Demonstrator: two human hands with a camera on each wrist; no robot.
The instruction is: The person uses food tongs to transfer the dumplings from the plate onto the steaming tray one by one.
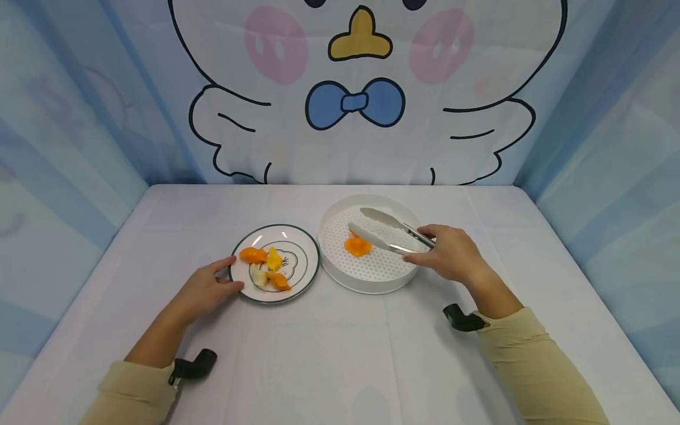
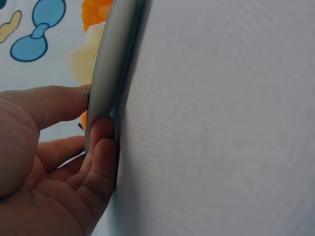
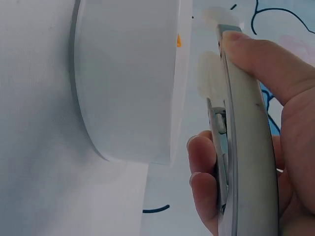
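My left hand (image 1: pixel 204 292) grips the left rim of a white plate (image 1: pixel 305 260) with a dark edge line, thumb over the rim and fingers underneath in the left wrist view. Several small soft-looking pieces lie on the plate: orange (image 1: pixel 252 255), yellow (image 1: pixel 274 258) and pale (image 1: pixel 258 276). In my right hand (image 1: pixel 453 254) are metal tongs with pale tips (image 1: pixel 366 236), their two arms spread apart. They hang over a round white tray (image 1: pixel 372 287) with a dimpled floor. An orange piece (image 1: pixel 358 246) lies in the tray, partly overlapped by the lower tong arm.
Plate and tray stand side by side on a table with a white cloth (image 1: pixel 319 366), rims close together. Behind them hangs a cartoon-printed curtain (image 1: pixel 356 153), with blue patterned curtains at the left (image 1: pixel 64 177) and right (image 1: pixel 611 177).
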